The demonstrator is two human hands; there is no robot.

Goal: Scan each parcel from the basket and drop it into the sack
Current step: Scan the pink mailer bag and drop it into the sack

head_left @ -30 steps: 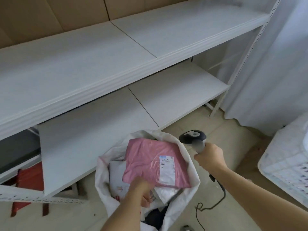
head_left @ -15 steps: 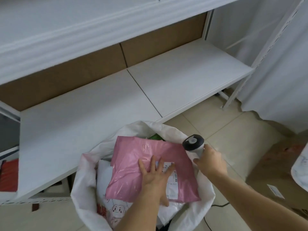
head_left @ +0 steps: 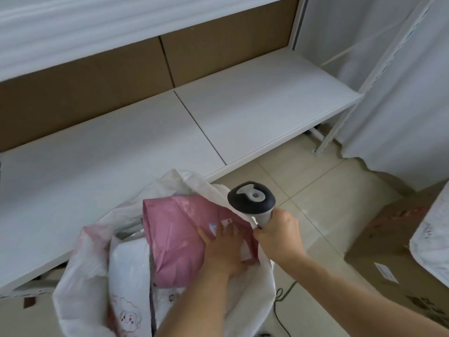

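Sack (head_left: 80,276) — left hand (head_left: 226,249) hides pink parcel's (head_left: 175,239) label.

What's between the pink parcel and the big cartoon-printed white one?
Nothing: in the head view the pink parcel lies directly against the white parcel inside the sack.

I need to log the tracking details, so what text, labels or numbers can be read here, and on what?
Nothing reads clearly.
Label on the pink parcel: mostly covered by the left hand, print blurred.
Label on the cardboard box: too small.
White parcel in the sack: cartoon figure, marks unreadable.
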